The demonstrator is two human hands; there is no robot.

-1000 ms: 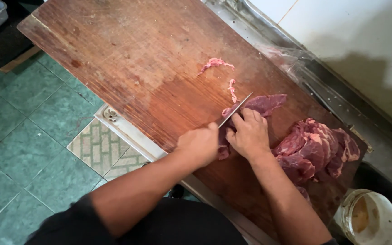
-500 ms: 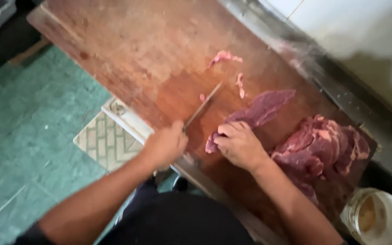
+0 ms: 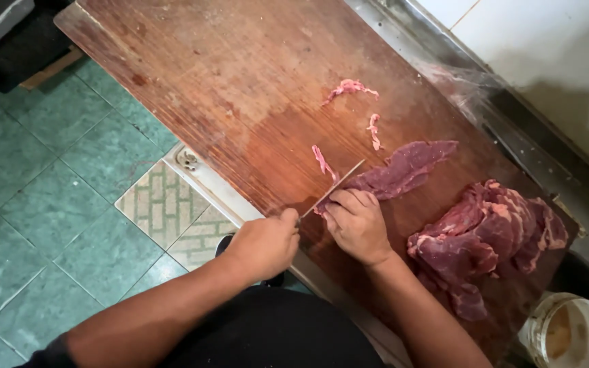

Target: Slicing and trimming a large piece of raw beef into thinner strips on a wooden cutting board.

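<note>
Left hand (image 3: 262, 244): grip closed round knife (image 3: 330, 189) handle, blade angled at near end of flat meat slab (image 3: 403, 170). Right hand (image 3: 357, 225): fingers curled, pinning slab on wooden bench (image 3: 240, 82), knuckles guiding blade. Cut strip (image 3: 322, 162) just beyond blade; meat pile (image 3: 485, 238) at right.

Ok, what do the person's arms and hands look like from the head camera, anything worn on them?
Both forearms are bare. The left hand and right hand wear no gloves, rings or watch that I can see. A dark short sleeve shows at the left upper arm only.
</note>
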